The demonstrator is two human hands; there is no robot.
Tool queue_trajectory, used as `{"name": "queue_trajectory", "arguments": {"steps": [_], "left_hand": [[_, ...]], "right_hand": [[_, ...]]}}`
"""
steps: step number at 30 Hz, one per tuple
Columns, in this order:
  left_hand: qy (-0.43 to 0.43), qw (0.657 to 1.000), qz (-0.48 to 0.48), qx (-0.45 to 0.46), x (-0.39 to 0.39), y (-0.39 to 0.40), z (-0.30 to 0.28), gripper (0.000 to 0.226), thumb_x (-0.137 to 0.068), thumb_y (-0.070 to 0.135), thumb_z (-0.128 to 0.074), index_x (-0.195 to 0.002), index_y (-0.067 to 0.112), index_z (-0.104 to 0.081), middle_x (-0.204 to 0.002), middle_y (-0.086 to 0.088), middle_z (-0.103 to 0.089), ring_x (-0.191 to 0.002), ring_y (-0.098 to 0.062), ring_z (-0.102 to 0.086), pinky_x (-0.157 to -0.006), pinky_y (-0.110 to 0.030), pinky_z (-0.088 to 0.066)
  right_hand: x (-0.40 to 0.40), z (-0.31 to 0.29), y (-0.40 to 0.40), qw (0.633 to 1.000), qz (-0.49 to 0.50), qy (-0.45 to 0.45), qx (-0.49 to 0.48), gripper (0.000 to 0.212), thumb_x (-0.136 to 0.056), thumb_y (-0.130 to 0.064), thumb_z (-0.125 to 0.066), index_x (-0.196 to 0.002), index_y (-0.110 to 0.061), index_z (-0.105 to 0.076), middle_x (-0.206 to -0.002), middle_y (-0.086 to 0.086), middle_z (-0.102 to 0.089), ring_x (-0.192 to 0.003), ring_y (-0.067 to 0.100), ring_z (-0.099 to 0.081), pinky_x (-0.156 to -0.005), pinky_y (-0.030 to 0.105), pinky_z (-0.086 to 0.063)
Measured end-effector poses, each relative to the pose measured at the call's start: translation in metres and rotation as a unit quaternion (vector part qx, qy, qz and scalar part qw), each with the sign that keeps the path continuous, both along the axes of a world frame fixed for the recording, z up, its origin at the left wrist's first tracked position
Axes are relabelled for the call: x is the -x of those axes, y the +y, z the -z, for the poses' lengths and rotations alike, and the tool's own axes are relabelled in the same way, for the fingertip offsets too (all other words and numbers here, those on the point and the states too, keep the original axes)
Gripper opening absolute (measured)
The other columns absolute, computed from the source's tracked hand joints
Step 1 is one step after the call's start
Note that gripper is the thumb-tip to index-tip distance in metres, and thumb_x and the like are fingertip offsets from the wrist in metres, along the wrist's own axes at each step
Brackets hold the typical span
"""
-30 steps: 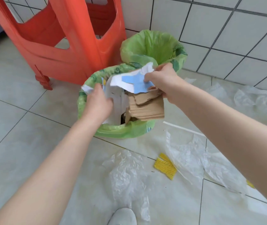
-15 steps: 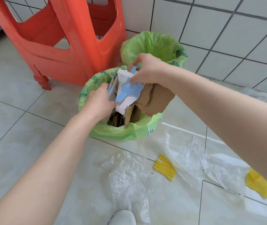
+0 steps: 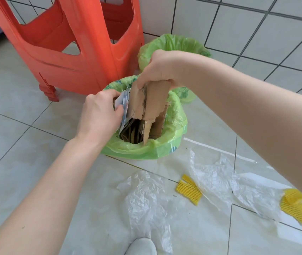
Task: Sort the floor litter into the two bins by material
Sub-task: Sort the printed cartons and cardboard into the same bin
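Head view, right hand (image 3: pixel 160 69): fingers curled over the top edge of the torn cardboard (image 3: pixel 149 107), gripping it upright so its lower end points down into the near bin (image 3: pixel 172 146).
Head view, left hand (image 3: pixel 100 115): fingers bent round the white and blue paper scraps (image 3: pixel 123 103), pressing them against the cardboard at the bin's 10 o'clock rim, likely to steer the bundle inside.
Near bin: green-lined, already holds brown card pieces standing on edge; it looks like the paper bin.
Far bin (image 3: pixel 176 44): at 1 o'clock behind the right wrist; contents hidden.
Plastic films (image 3: pixel 146 197): lying on the floor at 5 to 6 o'clock of the near bin, not yet sorted.
Yellow foam nets (image 3: pixel 188 189): lying among the films, one at 4 o'clock, another further right.
Red stool (image 3: pixel 84 43): stands at 11 o'clock, just beside both bins.
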State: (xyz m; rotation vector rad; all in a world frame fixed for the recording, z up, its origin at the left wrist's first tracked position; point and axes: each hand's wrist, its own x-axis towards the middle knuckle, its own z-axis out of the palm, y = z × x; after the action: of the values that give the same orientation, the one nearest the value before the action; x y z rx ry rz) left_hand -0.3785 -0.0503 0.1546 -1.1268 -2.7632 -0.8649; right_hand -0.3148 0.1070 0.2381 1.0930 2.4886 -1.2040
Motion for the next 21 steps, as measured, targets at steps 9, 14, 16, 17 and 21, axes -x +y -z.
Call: {"name": "queue_trajectory", "arguments": {"steps": [9,14,16,17,21], "left_hand": [[-0.134,0.986,0.084,0.043,-0.010,-0.001,0.009,0.035,-0.091,0.024,-0.056,-0.125,0.027,-0.059,-0.118,0.009,-0.066,-0.088,-0.010,-0.065,-0.083,-0.028,-0.051],[-0.111,0.987,0.093,0.069,-0.006,-0.004,0.014,0.044,-0.088,0.022,-0.059,-0.130,0.027,-0.053,-0.128,0.006,-0.060,-0.109,-0.016,-0.060,-0.092,-0.039,-0.050],[-0.107,0.987,0.096,0.069,-0.006,-0.004,0.015,0.043,-0.089,0.023,-0.060,-0.131,0.024,-0.053,-0.129,0.004,-0.058,-0.102,-0.016,-0.062,-0.091,-0.039,-0.050],[-0.107,0.987,0.099,0.068,-0.008,-0.003,0.016,0.043,-0.089,0.023,-0.060,-0.132,0.024,-0.053,-0.130,0.003,-0.058,-0.100,-0.016,-0.063,-0.091,-0.039,-0.050],[-0.097,0.986,0.104,0.080,-0.013,0.000,0.019,0.045,-0.090,0.024,-0.058,-0.134,0.024,-0.050,-0.131,0.001,-0.056,-0.112,-0.021,-0.058,-0.093,-0.037,-0.047]], "right_hand": [[0.017,0.046,-0.011,0.991,-0.005,-0.130,0.030,0.014,-0.086,-0.015,-0.063,-0.089,-0.004,-0.056,-0.070,0.009,-0.057,-0.060,0.022,-0.055,-0.052,0.025,-0.047],[0.008,0.027,-0.007,0.990,0.034,-0.038,0.128,0.042,-0.082,-0.012,-0.069,-0.118,-0.003,-0.050,-0.105,0.016,-0.060,-0.072,0.023,-0.068,-0.064,0.028,-0.059],[-0.004,0.020,-0.013,0.997,0.002,-0.018,0.081,0.045,-0.080,-0.010,-0.069,-0.122,-0.008,-0.053,-0.112,0.013,-0.060,-0.086,0.022,-0.069,-0.075,0.034,-0.059],[-0.010,0.019,-0.018,0.999,-0.013,-0.012,0.045,0.045,-0.079,-0.008,-0.067,-0.123,-0.009,-0.054,-0.112,0.011,-0.063,-0.087,0.020,-0.068,-0.078,0.034,-0.059],[-0.022,0.036,-0.032,0.994,-0.040,0.008,-0.106,0.025,-0.084,-0.006,-0.054,-0.107,-0.008,-0.061,-0.097,0.007,-0.063,-0.076,0.022,-0.056,-0.066,0.026,-0.053]]}}
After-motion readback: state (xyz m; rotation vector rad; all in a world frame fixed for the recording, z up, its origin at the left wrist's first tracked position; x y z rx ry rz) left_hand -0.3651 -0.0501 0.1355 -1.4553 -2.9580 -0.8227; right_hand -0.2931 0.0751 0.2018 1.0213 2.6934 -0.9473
